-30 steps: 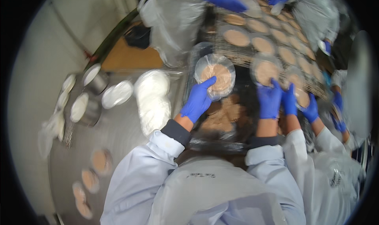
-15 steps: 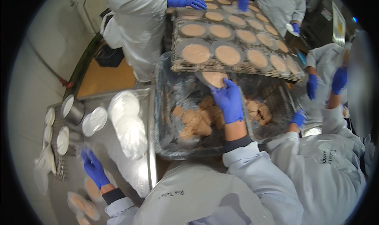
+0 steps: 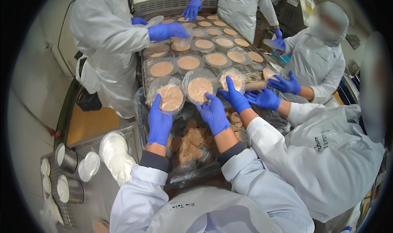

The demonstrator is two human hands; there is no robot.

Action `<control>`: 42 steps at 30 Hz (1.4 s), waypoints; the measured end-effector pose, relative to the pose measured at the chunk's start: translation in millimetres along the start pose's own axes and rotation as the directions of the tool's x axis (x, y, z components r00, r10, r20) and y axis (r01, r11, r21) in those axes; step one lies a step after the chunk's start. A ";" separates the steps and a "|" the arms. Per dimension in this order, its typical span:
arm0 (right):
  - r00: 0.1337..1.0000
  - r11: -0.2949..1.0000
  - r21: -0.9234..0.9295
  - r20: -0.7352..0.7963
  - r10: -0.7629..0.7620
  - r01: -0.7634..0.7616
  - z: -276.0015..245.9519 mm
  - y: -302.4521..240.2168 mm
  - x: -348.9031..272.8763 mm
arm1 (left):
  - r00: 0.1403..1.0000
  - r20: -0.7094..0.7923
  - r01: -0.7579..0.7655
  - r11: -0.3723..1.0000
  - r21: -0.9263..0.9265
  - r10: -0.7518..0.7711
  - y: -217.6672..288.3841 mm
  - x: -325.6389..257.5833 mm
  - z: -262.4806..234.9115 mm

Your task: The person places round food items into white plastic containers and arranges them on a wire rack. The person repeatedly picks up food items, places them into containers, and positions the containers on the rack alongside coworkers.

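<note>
Setting: food line with a wire-mesh belt (image 3: 245, 71) carrying rows of round tan patties; several co-workers in white coats and blue gloves stand around it.
Left hand: my left hand (image 3: 159, 122) grips the near edge of a clear round tray (image 3: 170, 97) holding a patty, fingers (image 3: 155, 106) curled over the rim, thumb beneath I think, so it stays level at the belt's near end.
Right hand: my right hand (image 3: 213, 115) pinches the rim of a second tray (image 3: 199, 89) the same way, just beside the first.
Neighbour: another person's gloved hand (image 3: 234, 96) rests on a third tray (image 3: 232, 80), touching distance from mine.
Below: a plastic-lined bin (image 3: 192, 141) of loose brown pieces sits under my wrists, close for reaching.
Tabletop: steel tabletop (image 3: 96, 188) at my left bears a white stack (image 3: 114, 151) and metal cups (image 3: 67, 157).
Hidden: my palms cover each tray's near rim; the lens rim blurs the far left items.
</note>
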State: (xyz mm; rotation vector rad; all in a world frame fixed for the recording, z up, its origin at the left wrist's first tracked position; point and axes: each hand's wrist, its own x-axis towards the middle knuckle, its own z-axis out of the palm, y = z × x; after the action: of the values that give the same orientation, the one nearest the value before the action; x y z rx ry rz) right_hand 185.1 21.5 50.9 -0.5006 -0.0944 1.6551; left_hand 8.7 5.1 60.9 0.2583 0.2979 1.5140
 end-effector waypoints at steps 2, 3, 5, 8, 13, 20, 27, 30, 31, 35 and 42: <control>0.998 0.995 -0.097 -0.058 0.027 -0.032 -25.3 4.4 0.7 | 0.999 -0.039 0.017 1.000 0.018 -0.016 -10.6 0.2 -17.6; 0.996 0.998 -0.027 -0.068 0.059 -0.061 -30.4 4.6 -6.0 | 0.997 -0.072 0.036 0.999 0.014 -0.035 -14.8 -7.8 -23.4; 0.991 0.989 0.119 -0.091 0.097 -0.086 -32.0 -15.1 -33.9 | 0.989 -0.087 0.121 0.993 -0.005 -0.121 -17.7 -22.6 -32.5; 0.987 0.987 -0.042 0.053 -0.150 0.152 40.3 -29.9 -75.5 | 0.971 -0.089 0.219 0.974 -0.053 -0.223 -4.4 -58.5 -43.9; 0.732 0.791 0.001 0.380 -0.566 0.611 107.2 -38.7 -70.6 | 0.992 0.019 0.125 0.991 0.056 -0.126 17.4 -67.8 -41.4; 0.958 0.928 -0.238 0.048 -0.284 0.287 43.7 4.4 -37.2 | 0.987 0.018 0.157 0.987 0.015 -0.157 14.8 -59.6 -41.7; 0.965 1.000 -0.027 -0.262 -0.006 -0.001 -61.1 -10.4 -23.4 | 0.961 0.107 0.271 0.948 -0.164 -0.256 16.3 -36.1 -15.3; 0.995 0.999 -0.034 -0.095 -0.022 0.019 -0.6 -7.2 -32.7 | 0.982 0.105 0.167 0.981 -0.098 -0.157 16.7 -27.8 7.1; 0.999 0.996 -0.077 -0.005 -0.039 0.039 9.0 -6.7 -28.5 | 0.987 0.084 0.144 0.987 -0.070 -0.138 14.4 -21.4 4.3; 0.989 0.998 -0.010 0.129 -0.066 0.068 -2.3 -15.5 -13.8 | 0.988 0.077 0.132 0.991 -0.001 -0.132 -29.1 8.6 -12.4; 0.959 0.951 -0.205 0.210 -0.189 0.232 34.5 -13.7 -70.4 | 0.991 -0.063 0.127 0.986 0.108 -0.120 11.3 -59.2 -40.0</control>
State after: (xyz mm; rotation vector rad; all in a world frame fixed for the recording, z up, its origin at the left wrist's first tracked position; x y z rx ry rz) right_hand 189.4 -36.3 105.5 -0.4868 -0.4682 1.4834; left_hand -17.8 -54.3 29.3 0.2811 0.4371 1.3856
